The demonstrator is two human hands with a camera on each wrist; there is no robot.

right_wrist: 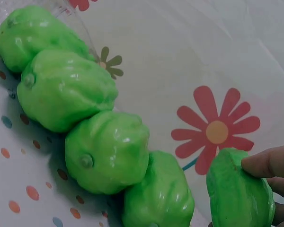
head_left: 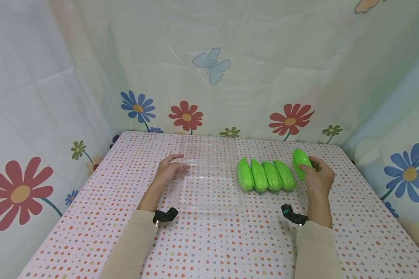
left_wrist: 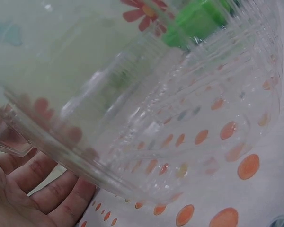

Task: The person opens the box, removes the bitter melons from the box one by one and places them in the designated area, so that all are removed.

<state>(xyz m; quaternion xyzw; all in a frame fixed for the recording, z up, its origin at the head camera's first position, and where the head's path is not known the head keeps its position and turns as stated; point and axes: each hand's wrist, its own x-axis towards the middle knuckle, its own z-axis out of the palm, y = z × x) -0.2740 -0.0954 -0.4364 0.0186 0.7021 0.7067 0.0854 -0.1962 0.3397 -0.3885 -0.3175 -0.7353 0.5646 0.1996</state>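
Note:
A clear plastic container [head_left: 209, 207] with its lid [head_left: 209, 145] folded back lies on the table. My left hand [head_left: 169, 168] holds its left edge near the hinge; in the left wrist view several fingers [left_wrist: 57, 189] curve below the rim, and the thumb does not show plainly. My right hand [head_left: 319, 178] pinches a ridged green vegetable [head_left: 301, 161] between thumb and fingers, at the right end of a row. The rest of the row, several like vegetables [head_left: 260, 178], lies side by side between the container and that hand.
The table [head_left: 216, 248] has a white cover with coloured dots. Behind it hangs a curtain [head_left: 265, 77] printed with flowers and a butterfly, and more cloth closes off both sides. Each wrist carries a small black camera [head_left: 165, 215].

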